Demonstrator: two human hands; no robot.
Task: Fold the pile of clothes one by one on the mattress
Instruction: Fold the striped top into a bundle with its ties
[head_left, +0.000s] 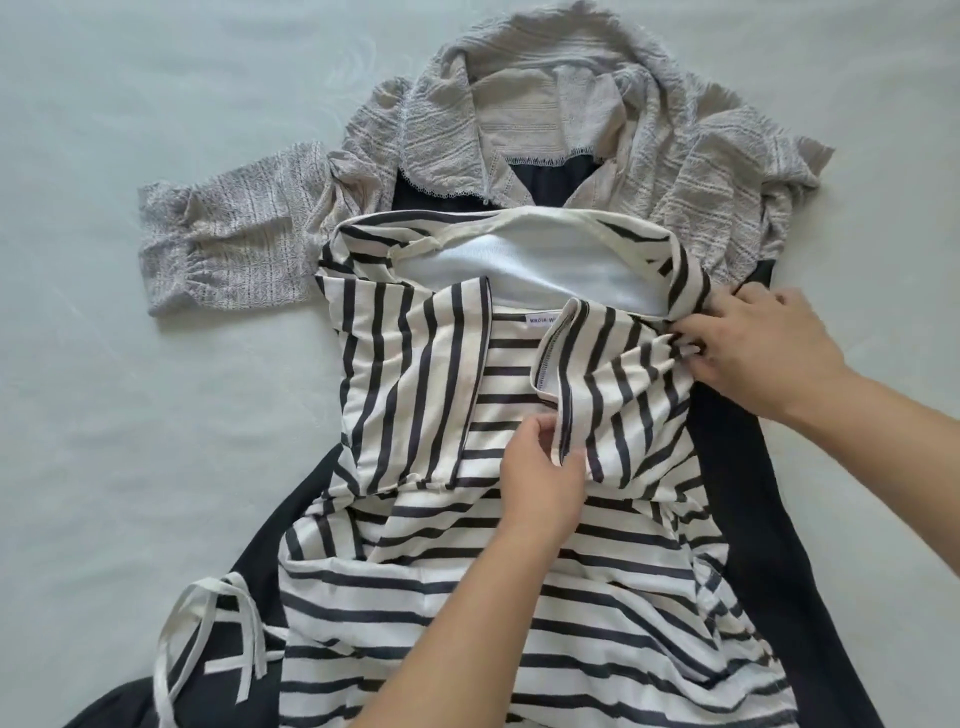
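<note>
Sleeves are the step in hand: the striped dress (519, 545) lies face-down on top of the pile, and its right sleeve is being brought inward across the back. The left hand (545, 478) pinches the cuff edge of that sleeve between thumb and fingers, fingers curled round the cloth. The right hand (763, 348), up and to the right of it, has its fingers bent and bunching the fabric at the shoulder seam, seemingly to anchor the fold line. The other sleeve already lies folded in, just left of the left hand. I judge the fold roughly a third done; next the held sleeve likely needs laying flat and smoothing to match its twin, then the long skirt below the hands brought up. The loose ties (208, 623) far left of the left wrist could tangle in that. Under the dress lie a dark garment (753, 519) and, beyond the hands, a grey textured blouse (519, 104). All rest on a pale mattress (130, 364); nothing of the room beyond it shows
</note>
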